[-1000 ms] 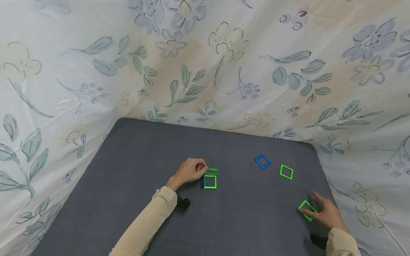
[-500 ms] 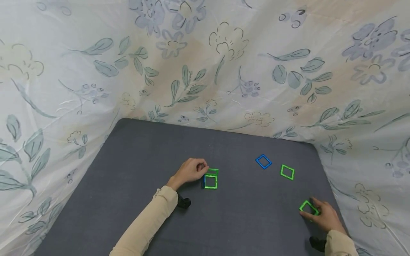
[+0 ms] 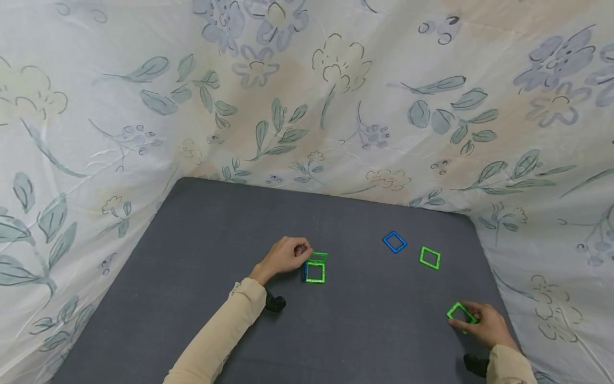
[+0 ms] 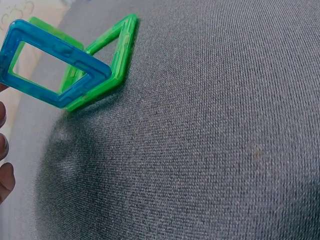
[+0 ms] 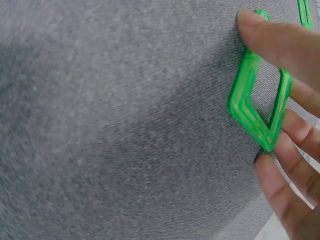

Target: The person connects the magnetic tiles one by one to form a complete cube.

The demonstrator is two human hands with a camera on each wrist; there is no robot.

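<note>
Near the middle of the table, my left hand [image 3: 285, 255] pinches the upper corner of a small magnetic-tile build with curled fingers. A blue magnetic tile [image 4: 35, 92] stands upright along its left side. A green tile [image 4: 56, 32] rises at the back, and another green tile [image 4: 122, 55] lies flat on the cloth. In the left wrist view, the fingertips show only at the left edge, so their contact is partly hidden. At the right, my right hand [image 3: 486, 322] grips a loose green magnetic tile [image 5: 242, 85], thumb on one side and fingers on the other, tilted at the cloth.
A blue tile [image 3: 389, 246] and a further green tile [image 3: 430, 265] lie flat at the back right. Dark grey cloth [image 3: 364, 330] covers the table. A floral curtain [image 3: 288, 106] hangs behind and along the sides.
My right hand's fingers and thumb have closed onto the green tile at the right, tilting it slightly. The left hand and the build have stayed in place.
</note>
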